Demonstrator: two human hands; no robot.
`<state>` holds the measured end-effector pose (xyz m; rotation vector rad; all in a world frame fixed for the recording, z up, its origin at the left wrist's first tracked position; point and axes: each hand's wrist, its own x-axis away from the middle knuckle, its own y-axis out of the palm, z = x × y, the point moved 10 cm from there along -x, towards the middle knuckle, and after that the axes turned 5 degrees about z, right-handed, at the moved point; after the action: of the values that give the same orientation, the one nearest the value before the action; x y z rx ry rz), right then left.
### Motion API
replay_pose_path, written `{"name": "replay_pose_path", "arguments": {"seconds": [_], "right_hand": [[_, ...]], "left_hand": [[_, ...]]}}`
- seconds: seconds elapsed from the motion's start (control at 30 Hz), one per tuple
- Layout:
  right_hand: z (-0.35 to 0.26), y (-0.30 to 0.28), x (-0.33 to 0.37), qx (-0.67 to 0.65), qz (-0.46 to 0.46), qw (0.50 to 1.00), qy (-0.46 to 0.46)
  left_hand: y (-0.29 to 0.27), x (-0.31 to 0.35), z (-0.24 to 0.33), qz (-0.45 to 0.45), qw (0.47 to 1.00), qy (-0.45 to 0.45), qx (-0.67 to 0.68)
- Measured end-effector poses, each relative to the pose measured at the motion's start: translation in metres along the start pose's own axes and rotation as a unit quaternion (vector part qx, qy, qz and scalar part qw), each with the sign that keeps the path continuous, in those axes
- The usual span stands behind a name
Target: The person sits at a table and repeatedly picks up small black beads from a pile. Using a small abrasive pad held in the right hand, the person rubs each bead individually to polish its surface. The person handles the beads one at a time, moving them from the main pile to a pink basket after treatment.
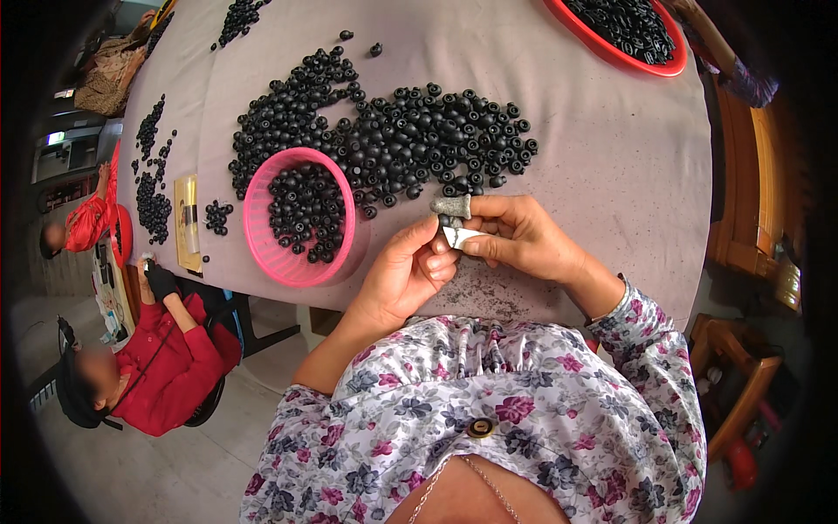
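Note:
My left hand (397,271) is closed in a pinch on a small black rubber-like part (448,220), mostly covered by the fingers. Facing it, my right hand (532,240) wears a grey fingertip cover (452,207) on one finger. Between that hand's thumb and fingers is a small white flat piece (460,237) with a dark jagged line, held against the black part. Just beyond both hands spreads a heap of round black parts with holes (410,140). To the left stands a pink plastic basket (255,229), partly filled with similar parts.
Dark crumbs (484,293) are scattered on the cloth-covered table (602,166) near my body. A red basin (668,68) of black pieces sits at the far right. Smaller black piles and a yellowish box (188,224) lie left. A person in red (166,375) works at the left edge.

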<state>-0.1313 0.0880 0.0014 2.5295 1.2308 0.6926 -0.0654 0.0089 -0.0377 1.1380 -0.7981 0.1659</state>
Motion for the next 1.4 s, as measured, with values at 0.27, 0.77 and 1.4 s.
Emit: {"name": "replay_pose_path", "arguments": {"seconds": [0.27, 0.77, 1.4], "right_hand": [[0.0, 0.0, -0.001, 0.001, -0.016, 1.0, 0.004], [0.003, -0.003, -0.003, -0.022, -0.002, 1.0, 0.002], [-0.004, -0.006, -0.003, -0.024, 0.018, 0.999, 0.01]], "left_hand": [[-0.003, -0.001, 0.0, 0.001, 1.0, 0.006, 0.004], [0.005, 0.002, -0.002, -0.011, 1.0, 0.014, 0.024], [0.017, 0.005, -0.003, -0.026, 0.999, 0.016, 0.043]]}}
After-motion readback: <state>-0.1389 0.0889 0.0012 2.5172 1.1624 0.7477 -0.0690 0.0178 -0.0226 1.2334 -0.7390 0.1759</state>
